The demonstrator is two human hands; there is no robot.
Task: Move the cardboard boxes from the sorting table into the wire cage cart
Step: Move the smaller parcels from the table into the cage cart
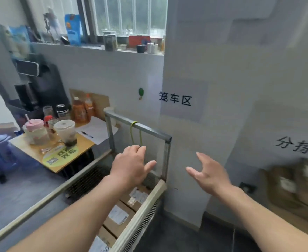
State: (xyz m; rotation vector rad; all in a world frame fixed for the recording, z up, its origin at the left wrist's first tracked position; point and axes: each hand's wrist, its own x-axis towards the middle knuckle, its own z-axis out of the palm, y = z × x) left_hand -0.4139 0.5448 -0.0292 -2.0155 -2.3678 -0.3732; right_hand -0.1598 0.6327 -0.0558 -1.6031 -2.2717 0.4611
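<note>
Left hand (131, 165) over cart (150, 128); grey wall (195, 51)

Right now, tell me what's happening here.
A person reaches out over the metal wire cage cart. The left hand hovers above the cart's far end. The right hand is spread open just to the right of the cart, in front of the wall. Neither hand holds anything. Several brown cardboard boxes with white labels already lie inside the cart. Other brown cardboard boxes, blurred, sit at the right edge of view, not yet moved.
</note>
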